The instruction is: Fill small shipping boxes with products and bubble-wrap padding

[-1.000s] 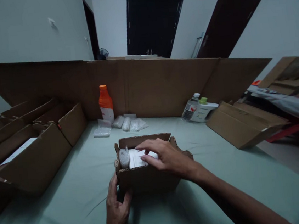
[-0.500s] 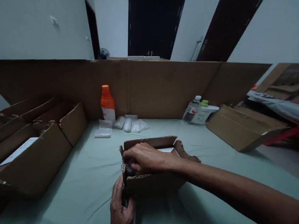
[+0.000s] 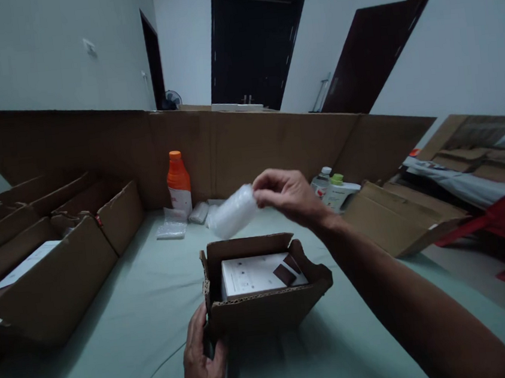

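My right hand (image 3: 287,194) is raised above and behind a small open cardboard box (image 3: 265,314), its thumb and fingertips pinched on the end of a whitish bubble wrap piece (image 3: 233,214). The wrap slants down to the left over the back rim and is slightly blurred. Inside the box lies a white printed carton (image 3: 248,275) with dark brown squares on its top. My left hand (image 3: 202,356) grips the box's left end from outside, with the thumb near the front corner. Part of its grip is hidden in shadow.
More bubble wrap (image 3: 171,224) lies by an orange-capped bottle (image 3: 178,183) at the back. Larger cardboard boxes (image 3: 65,293) stand at left. At back right are a clear bottle (image 3: 321,182), a green-capped bottle (image 3: 341,193) and a tilted cardboard box (image 3: 384,220). A cardboard wall (image 3: 271,151) runs behind.
My right hand has come up out of the box and moved right and back, now carrying bubble wrap. The white carton inside is uncovered. My left hand stays at the box's left end.
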`<action>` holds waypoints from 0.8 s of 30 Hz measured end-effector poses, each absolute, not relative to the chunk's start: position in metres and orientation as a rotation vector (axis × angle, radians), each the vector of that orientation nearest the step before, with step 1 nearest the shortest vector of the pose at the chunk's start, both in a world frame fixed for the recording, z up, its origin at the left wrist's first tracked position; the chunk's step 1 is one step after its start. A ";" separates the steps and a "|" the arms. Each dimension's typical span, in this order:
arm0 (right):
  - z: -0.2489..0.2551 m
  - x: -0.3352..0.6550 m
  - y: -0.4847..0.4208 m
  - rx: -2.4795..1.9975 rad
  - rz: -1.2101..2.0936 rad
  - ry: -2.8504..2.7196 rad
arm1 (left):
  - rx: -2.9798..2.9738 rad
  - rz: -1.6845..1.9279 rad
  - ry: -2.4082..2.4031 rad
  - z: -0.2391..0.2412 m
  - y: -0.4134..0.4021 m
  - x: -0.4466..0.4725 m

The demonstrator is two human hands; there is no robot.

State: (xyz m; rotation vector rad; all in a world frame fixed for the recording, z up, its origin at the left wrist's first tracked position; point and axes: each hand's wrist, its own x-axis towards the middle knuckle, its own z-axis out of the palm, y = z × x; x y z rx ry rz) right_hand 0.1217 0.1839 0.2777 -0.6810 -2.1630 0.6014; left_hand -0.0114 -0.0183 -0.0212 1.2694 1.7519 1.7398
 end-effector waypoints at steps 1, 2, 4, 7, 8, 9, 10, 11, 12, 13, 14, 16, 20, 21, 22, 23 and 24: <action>0.280 0.126 0.198 -0.764 0.507 -2.084 | 1.276 1.737 1.755 -0.021 -0.018 -0.012; 0.279 0.129 0.212 -0.845 0.410 -2.020 | 1.275 1.736 1.760 -0.022 -0.018 -0.012; 0.271 0.136 0.235 -0.981 0.288 -1.966 | 1.260 1.731 1.769 -0.023 -0.017 -0.012; 0.247 0.145 0.253 -1.105 0.312 -2.021 | 1.239 1.729 1.774 -0.023 -0.018 -0.011; 0.238 0.148 0.253 -1.133 0.334 -2.046 | 1.233 1.735 1.776 -0.022 -0.018 -0.011; 0.229 0.152 0.249 -1.149 0.356 -2.068 | 1.234 1.733 1.777 -0.022 -0.018 -0.011; 0.221 0.156 0.244 -1.155 0.376 -2.087 | 1.237 1.724 1.778 -0.021 -0.018 -0.010; 0.214 0.162 0.237 -1.150 0.396 -2.102 | 1.243 1.708 1.780 -0.021 -0.019 -0.011; 0.208 0.169 0.229 -1.137 0.417 -2.109 | 1.250 1.691 1.784 -0.021 -0.019 -0.011; 0.202 0.177 0.220 -1.121 0.441 -2.108 | 1.259 1.673 1.795 -0.021 -0.020 -0.012; 0.196 0.186 0.212 -1.106 0.467 -2.095 | 1.261 1.661 1.818 -0.022 -0.020 -0.013; 0.184 0.208 0.196 -1.107 0.526 -2.030 | 1.258 1.649 1.871 -0.025 -0.020 -0.014; 0.152 0.253 0.170 -1.206 0.691 -1.858 | 1.280 1.632 1.869 -0.029 -0.020 -0.015; 0.143 0.262 0.163 -1.212 0.757 -1.841 | 1.277 1.629 1.862 -0.029 -0.020 -0.015; 0.134 0.270 0.156 -1.202 0.831 -1.843 | 1.265 1.630 1.864 -0.028 -0.020 -0.016; 0.126 0.276 0.149 -1.175 0.911 -1.867 | 1.247 1.628 1.869 -0.028 -0.020 -0.017; 0.119 0.279 0.141 -1.136 0.991 -1.907 | 1.225 1.623 1.874 -0.027 -0.020 -0.018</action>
